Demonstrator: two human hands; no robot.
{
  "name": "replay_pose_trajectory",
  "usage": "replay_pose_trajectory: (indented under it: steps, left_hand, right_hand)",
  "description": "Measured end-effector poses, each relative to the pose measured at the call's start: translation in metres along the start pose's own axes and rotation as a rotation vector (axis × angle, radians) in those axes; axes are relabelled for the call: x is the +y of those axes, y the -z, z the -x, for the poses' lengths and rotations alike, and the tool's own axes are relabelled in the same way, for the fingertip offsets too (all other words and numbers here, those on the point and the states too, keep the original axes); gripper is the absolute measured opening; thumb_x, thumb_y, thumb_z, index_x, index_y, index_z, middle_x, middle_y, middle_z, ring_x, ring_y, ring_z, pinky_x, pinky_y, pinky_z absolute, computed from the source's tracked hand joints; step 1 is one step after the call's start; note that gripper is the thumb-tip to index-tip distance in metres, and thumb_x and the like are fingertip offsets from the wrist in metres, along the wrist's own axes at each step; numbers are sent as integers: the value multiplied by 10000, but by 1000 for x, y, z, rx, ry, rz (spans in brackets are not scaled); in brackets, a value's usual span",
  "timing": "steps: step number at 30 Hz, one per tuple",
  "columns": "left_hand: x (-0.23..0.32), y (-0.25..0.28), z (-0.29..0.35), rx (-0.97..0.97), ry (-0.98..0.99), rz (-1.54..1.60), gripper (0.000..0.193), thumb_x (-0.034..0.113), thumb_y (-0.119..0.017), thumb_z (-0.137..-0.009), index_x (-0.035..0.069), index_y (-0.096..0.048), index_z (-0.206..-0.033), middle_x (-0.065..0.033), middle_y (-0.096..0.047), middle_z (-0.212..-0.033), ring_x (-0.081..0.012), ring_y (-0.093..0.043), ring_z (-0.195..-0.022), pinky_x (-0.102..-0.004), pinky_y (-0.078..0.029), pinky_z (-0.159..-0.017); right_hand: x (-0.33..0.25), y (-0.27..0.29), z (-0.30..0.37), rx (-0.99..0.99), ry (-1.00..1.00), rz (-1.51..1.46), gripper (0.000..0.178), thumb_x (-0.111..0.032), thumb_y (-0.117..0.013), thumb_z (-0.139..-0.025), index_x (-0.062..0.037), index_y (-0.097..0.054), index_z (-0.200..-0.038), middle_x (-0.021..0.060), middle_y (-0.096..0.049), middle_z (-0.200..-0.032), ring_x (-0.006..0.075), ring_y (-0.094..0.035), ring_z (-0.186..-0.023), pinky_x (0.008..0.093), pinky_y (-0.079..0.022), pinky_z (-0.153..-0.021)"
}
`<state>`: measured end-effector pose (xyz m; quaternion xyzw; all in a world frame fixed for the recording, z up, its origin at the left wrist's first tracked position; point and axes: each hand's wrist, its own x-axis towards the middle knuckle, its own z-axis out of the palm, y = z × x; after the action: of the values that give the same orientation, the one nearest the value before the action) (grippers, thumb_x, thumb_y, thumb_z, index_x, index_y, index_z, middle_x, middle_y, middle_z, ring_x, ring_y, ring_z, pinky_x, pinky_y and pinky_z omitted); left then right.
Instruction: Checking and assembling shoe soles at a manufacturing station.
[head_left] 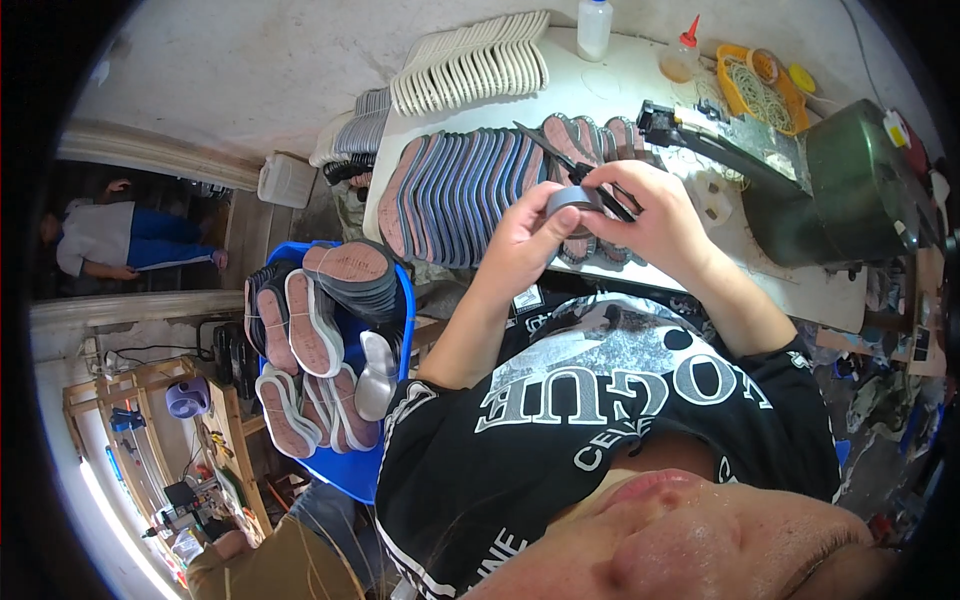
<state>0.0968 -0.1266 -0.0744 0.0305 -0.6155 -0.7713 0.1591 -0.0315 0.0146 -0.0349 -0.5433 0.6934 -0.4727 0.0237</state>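
Observation:
Above the table, my left hand point(535, 228) is closed round a roll of grey tape point(574, 198), its thumb along the roll's near side. My right hand point(655, 205) is closed on a pair of scissors point(555, 147) with black handles, its fingertips also at the tape roll. The scissor blades point away to the far left, over a long row of shoe soles point(460, 195) standing packed on edge, pinkish and grey. More pinkish soles point(570, 130) with dark rims lie just beyond my hands. Whether the tape's end is loose cannot be made out.
A white table point(640, 70) carries a row of cream soles point(470, 65), two squeeze bottles point(594, 30) and a yellow basket point(765, 90) of rubber bands. A green machine point(835, 185) stands right. Bundled soles fill a blue chair point(405, 330). Two other people point(95, 238) are at left.

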Motion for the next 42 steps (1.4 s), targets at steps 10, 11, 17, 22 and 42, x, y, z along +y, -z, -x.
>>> replay_pose_trajectory:
  steps: [10,11,17,22,42]
  left_hand:
    - [3,11,25,132,-95,98,385,217,-608,-946,-4,-493,-1239,-104,-611,-1094,-227,-655,-988,-349,-547,-862]
    - [2,9,27,145,-97,108,376,221,-609,-945,-7,-501,-1224,-114,-590,-1131,-235,-647,-1008,-354,-542,-875]
    - [-8,6,13,148,-381,-390,328,268,-683,-892,-11,-591,-1038,-118,-503,-1195,-145,-599,-847,-262,-495,-769]
    - [2,-1,17,-10,-119,-155,346,304,-645,-920,1,-581,-1073,-44,-561,-939,-84,-548,-729,-217,-452,-620]
    - [-14,-8,2,-153,243,121,548,514,-571,-920,8,-537,-1130,-1,-585,-729,-15,-459,-495,-149,-312,-419]
  right_hand:
    - [58,-59,32,66,-102,238,327,-197,-674,-861,-66,-622,-1157,197,-443,-1378,387,-435,-1261,449,-378,-1033]
    - [42,-55,32,74,-70,111,333,-182,-670,-862,-68,-620,-1170,189,-445,-1381,378,-434,-1267,453,-368,-1042]
    - [4,-22,17,115,116,-344,359,-176,-668,-873,-61,-614,-1209,118,-610,-1121,229,-596,-1027,322,-470,-888]
    - [13,-2,19,-105,18,-517,388,-135,-666,-856,-42,-619,-1230,52,-554,-945,146,-499,-803,272,-409,-688]
    - [28,-1,28,-160,-239,-1012,99,-88,-732,-803,-24,-670,-846,24,-490,-915,130,-470,-877,261,-384,-780]
